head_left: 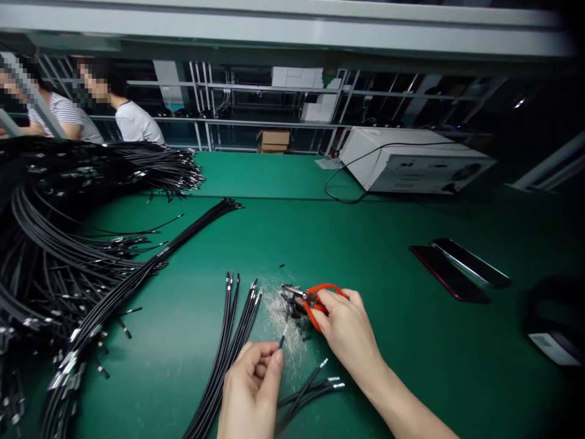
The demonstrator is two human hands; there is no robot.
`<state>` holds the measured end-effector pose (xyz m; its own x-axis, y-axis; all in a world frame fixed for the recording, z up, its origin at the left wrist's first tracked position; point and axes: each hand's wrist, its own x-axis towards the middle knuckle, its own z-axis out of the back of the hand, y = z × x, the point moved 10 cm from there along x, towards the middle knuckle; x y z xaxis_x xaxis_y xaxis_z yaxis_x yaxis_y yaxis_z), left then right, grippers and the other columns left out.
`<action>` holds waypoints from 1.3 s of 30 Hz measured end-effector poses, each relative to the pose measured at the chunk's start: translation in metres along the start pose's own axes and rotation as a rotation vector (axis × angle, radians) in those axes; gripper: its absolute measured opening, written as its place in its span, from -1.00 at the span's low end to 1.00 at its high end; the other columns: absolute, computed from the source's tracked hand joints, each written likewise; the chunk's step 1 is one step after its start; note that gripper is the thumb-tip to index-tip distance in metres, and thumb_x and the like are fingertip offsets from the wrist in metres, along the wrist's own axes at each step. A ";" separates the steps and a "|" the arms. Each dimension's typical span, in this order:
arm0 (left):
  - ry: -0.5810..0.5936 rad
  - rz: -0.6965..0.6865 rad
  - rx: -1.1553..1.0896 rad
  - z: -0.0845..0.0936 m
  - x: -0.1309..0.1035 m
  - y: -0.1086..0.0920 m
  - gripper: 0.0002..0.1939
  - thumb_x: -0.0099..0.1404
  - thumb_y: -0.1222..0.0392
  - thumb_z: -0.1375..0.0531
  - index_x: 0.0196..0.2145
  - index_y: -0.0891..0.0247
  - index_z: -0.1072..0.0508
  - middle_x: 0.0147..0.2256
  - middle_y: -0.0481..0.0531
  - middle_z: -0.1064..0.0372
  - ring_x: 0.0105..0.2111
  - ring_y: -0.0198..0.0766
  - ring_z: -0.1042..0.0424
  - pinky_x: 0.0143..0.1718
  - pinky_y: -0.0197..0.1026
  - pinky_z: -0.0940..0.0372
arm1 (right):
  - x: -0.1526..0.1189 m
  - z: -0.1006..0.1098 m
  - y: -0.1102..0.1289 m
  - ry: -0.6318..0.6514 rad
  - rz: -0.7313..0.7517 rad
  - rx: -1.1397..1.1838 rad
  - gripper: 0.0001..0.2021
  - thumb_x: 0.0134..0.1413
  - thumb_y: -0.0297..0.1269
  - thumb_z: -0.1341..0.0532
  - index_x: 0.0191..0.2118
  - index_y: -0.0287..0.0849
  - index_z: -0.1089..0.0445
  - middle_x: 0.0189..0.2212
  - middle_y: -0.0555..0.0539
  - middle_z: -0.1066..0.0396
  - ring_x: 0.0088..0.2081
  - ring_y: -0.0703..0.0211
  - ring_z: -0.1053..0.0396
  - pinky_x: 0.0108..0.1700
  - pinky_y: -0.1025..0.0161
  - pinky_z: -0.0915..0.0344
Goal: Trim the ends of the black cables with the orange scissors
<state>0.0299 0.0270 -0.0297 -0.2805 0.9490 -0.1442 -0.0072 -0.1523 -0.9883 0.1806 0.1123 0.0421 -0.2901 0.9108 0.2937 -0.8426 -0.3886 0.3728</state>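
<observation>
My left hand (253, 384) pinches a thin black cable whose stripped tip (282, 339) points up and to the right. My right hand (346, 329) grips red-handled snips (315, 297), their metal jaws pointing left over a small heap of black offcuts and pale fibres (287, 308). The cable tip is a little below the jaws, apart from them. A bundle of black cables (231, 347) lies just left of my left hand, and a few short cables (311, 387) lie between my forearms.
A large pile of black cables (59, 244) fills the left of the green table (292, 231). A white machine (411, 160) stands at the back right. Two phones (461, 268) lie at the right, beside a dark object (555, 323). Two people sit at the far left.
</observation>
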 end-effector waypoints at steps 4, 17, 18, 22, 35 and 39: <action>-0.012 -0.014 -0.005 -0.001 0.000 -0.004 -0.61 0.11 -0.09 -0.16 -0.35 0.33 -0.48 -0.49 0.01 -0.29 -0.56 -0.36 -0.22 -0.54 -0.35 -0.19 | -0.008 -0.003 0.014 0.015 0.001 0.227 -0.84 0.04 -0.45 -0.05 -0.51 -0.13 -0.22 -0.43 -0.05 -0.40 -0.28 0.11 -0.28 -0.16 0.16 -0.12; -0.081 -0.165 0.115 0.003 -0.007 -0.024 -0.74 0.18 0.02 -0.14 -0.37 0.27 -0.47 -0.49 0.01 -0.33 -0.53 -0.31 -0.33 -0.57 -0.34 -0.23 | -0.022 -0.031 0.015 0.214 -0.271 0.618 -0.74 -0.01 -0.09 -0.19 -0.53 -0.17 -0.35 -0.52 -0.02 -0.38 -0.36 0.11 -0.29 -0.26 0.21 -0.21; -0.089 -0.210 0.166 0.003 -0.009 -0.028 -0.77 0.20 0.05 -0.13 -0.36 0.26 -0.47 -0.51 0.00 -0.31 -0.55 -0.32 -0.32 -0.56 -0.33 -0.22 | -0.023 -0.032 0.015 0.205 -0.274 0.621 -0.74 0.01 -0.09 -0.17 -0.52 -0.18 -0.36 -0.52 -0.03 -0.38 -0.37 0.11 -0.30 -0.29 0.22 -0.21; -0.160 -0.431 0.387 0.000 -0.021 -0.045 -0.82 0.25 0.20 -0.08 -0.34 0.23 -0.48 -0.51 0.01 -0.31 -0.53 -0.28 -0.32 -0.47 -0.27 -0.22 | -0.023 -0.008 0.033 0.025 -0.027 0.402 -0.80 0.09 -0.26 -0.10 -0.49 -0.18 -0.34 -0.53 -0.04 -0.37 -0.37 0.13 -0.30 -0.15 0.11 -0.15; 0.086 0.168 -0.049 0.000 0.006 0.005 -0.55 0.10 -0.05 -0.20 -0.24 0.43 -0.48 -0.52 0.01 -0.30 -0.57 -0.38 -0.21 -0.56 -0.35 -0.15 | -0.020 0.021 0.037 0.052 0.228 0.180 -0.91 0.12 -0.29 -0.10 -0.39 -0.13 -0.20 -0.48 0.01 -0.33 -0.40 0.21 -0.26 -0.12 0.10 -0.12; 0.093 0.220 -0.117 -0.002 0.009 0.006 -0.47 0.04 -0.07 -0.24 -0.19 0.47 -0.46 -0.57 -0.05 -0.27 -0.61 -0.42 -0.18 -0.58 -0.37 -0.12 | -0.022 0.016 0.025 0.237 0.205 -0.022 -0.75 0.08 -0.13 -0.13 -0.50 -0.13 -0.12 -0.59 0.09 -0.23 -0.52 0.26 -0.18 -0.16 0.12 -0.15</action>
<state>0.0292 0.0348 -0.0375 -0.1733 0.9186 -0.3552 0.1565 -0.3304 -0.9308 0.1735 0.0804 0.0587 -0.5507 0.8217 0.1467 -0.7644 -0.5671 0.3067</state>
